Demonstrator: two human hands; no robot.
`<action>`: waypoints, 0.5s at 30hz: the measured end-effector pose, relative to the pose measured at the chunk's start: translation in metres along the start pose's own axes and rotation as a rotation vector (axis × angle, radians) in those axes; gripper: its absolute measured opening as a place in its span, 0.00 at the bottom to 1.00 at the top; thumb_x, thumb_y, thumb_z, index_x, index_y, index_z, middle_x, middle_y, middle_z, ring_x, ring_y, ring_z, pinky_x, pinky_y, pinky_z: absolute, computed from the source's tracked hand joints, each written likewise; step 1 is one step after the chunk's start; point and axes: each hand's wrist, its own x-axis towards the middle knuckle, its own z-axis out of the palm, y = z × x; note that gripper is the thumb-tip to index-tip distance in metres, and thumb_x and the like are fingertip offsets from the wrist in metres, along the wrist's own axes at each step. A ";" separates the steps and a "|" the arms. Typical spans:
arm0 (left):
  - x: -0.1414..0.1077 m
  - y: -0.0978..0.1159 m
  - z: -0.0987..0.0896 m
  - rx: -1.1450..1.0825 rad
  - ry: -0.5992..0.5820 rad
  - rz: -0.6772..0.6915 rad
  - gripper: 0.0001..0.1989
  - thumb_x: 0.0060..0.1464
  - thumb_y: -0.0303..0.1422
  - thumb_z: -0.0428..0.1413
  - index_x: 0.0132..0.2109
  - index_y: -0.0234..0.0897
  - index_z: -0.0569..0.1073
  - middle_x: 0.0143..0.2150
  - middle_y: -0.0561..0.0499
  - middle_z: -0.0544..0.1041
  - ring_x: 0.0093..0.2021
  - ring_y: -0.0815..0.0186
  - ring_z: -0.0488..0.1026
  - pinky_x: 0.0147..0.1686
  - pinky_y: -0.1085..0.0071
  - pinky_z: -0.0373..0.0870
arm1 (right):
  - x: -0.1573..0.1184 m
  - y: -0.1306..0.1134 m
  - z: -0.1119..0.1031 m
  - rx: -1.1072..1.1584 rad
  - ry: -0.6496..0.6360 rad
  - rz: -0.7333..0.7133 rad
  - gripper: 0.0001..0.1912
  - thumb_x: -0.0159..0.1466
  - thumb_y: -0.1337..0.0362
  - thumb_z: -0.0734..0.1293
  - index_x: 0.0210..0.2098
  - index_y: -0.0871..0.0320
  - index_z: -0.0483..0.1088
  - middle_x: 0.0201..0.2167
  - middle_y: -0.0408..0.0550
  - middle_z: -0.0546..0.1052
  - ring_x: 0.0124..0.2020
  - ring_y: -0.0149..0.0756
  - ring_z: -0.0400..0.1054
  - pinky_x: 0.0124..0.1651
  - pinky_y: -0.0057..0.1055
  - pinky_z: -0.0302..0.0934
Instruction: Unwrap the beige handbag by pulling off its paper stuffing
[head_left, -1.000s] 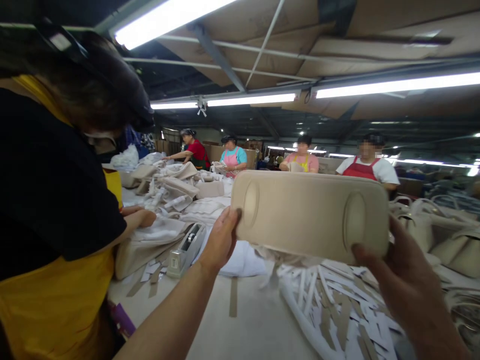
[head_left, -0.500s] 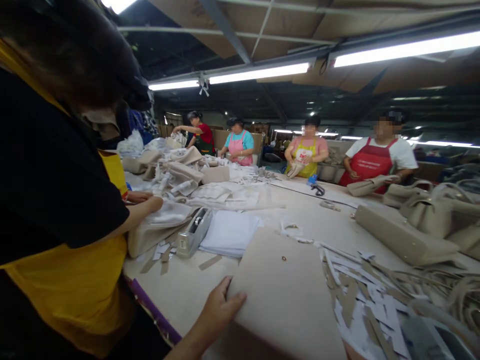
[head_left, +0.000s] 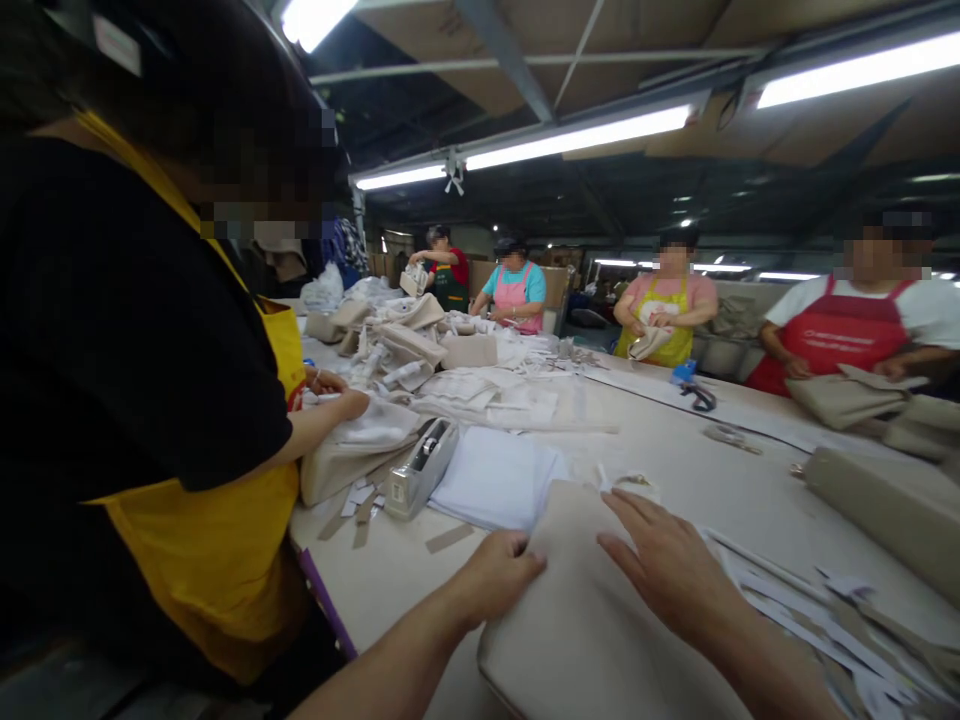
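A beige bag (head_left: 577,610) lies in front of me at the near edge of the table, its smooth panel facing up. My left hand (head_left: 499,578) grips its left edge, thumb on top and fingers curled over the side. My right hand (head_left: 667,560) rests on the upper right of the panel, fingers stretched out and flat. Just beyond the bag are a stack of white sheets (head_left: 491,475) and a grey tape dispenser (head_left: 424,468).
Paper and beige strips (head_left: 825,620) are strewn at right, near a long beige bag (head_left: 877,510). A co-worker in a yellow apron (head_left: 202,570) stands close at left. A heap of bag pieces (head_left: 405,345) covers the far left; scissors (head_left: 731,437) lie further back.
My right hand has come into view onto the panel. My left hand has moved up along the bag's edge, and the bag has turned and tilted. The view has swung left.
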 end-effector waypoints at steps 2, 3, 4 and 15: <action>-0.002 0.002 -0.011 0.089 -0.041 -0.067 0.15 0.51 0.37 0.47 0.39 0.35 0.73 0.36 0.50 0.78 0.33 0.63 0.73 0.31 0.71 0.67 | 0.001 -0.004 0.031 -0.056 -0.137 -0.003 0.22 0.65 0.57 0.52 0.53 0.58 0.64 0.54 0.56 0.68 0.55 0.47 0.61 0.51 0.47 0.61; -0.005 0.003 -0.016 0.176 -0.044 -0.090 0.14 0.50 0.38 0.48 0.37 0.35 0.74 0.36 0.50 0.78 0.34 0.61 0.73 0.32 0.69 0.67 | -0.003 -0.005 0.048 -0.096 -0.201 -0.011 0.20 0.65 0.59 0.51 0.50 0.56 0.67 0.51 0.56 0.71 0.53 0.47 0.64 0.47 0.47 0.63; -0.007 0.004 -0.021 0.295 -0.023 -0.099 0.14 0.50 0.39 0.49 0.35 0.35 0.74 0.35 0.49 0.78 0.35 0.59 0.73 0.33 0.67 0.67 | -0.008 -0.006 0.062 -0.147 -0.233 -0.023 0.18 0.65 0.62 0.51 0.47 0.54 0.68 0.50 0.56 0.71 0.51 0.49 0.65 0.43 0.47 0.64; 0.057 0.013 0.004 0.944 -0.441 0.396 0.23 0.54 0.47 0.48 0.53 0.40 0.68 0.56 0.44 0.69 0.58 0.53 0.62 0.54 0.51 0.58 | 0.003 0.006 0.039 0.015 -0.134 -0.168 0.17 0.62 0.61 0.53 0.35 0.53 0.73 0.30 0.51 0.77 0.32 0.39 0.72 0.33 0.33 0.64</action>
